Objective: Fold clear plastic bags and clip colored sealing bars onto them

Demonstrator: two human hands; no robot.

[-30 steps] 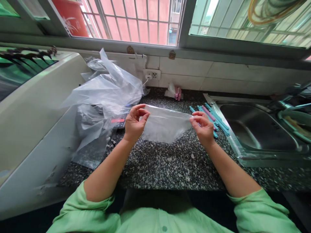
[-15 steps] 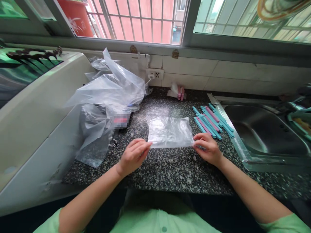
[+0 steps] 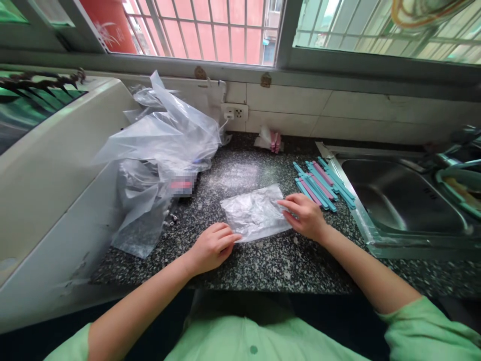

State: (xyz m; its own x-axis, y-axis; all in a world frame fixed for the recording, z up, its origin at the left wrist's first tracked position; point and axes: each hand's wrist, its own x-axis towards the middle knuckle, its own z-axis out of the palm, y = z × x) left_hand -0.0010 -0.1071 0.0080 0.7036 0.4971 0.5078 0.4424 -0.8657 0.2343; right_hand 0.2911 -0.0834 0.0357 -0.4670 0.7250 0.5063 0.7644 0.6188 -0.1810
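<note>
A small clear plastic bag [image 3: 255, 213] lies on the speckled countertop in front of me, slightly crumpled and turned at an angle. At its lower left corner my left hand [image 3: 214, 246] is closed, with thumb and forefinger on the film. My right hand [image 3: 305, 216] is over the bag's right edge, thumb and forefinger apart and fingertips at the film. Just beyond that hand lie several flat blue and pink strips [image 3: 319, 184] in a loose pile.
Large clear plastic bags [image 3: 161, 140] are heaped at left beside a white appliance [image 3: 93, 108]. Small metallic bits [image 3: 171, 219] lie near them. A pink bundle [image 3: 275, 142] rests by the wall, below a socket [image 3: 238, 113]. At right is a steel sink [image 3: 398, 200].
The small bag has turned, its right side swinging away from me. My right hand has moved left and its fingers have spread. My left hand stays at the lower left corner, slightly lower.
</note>
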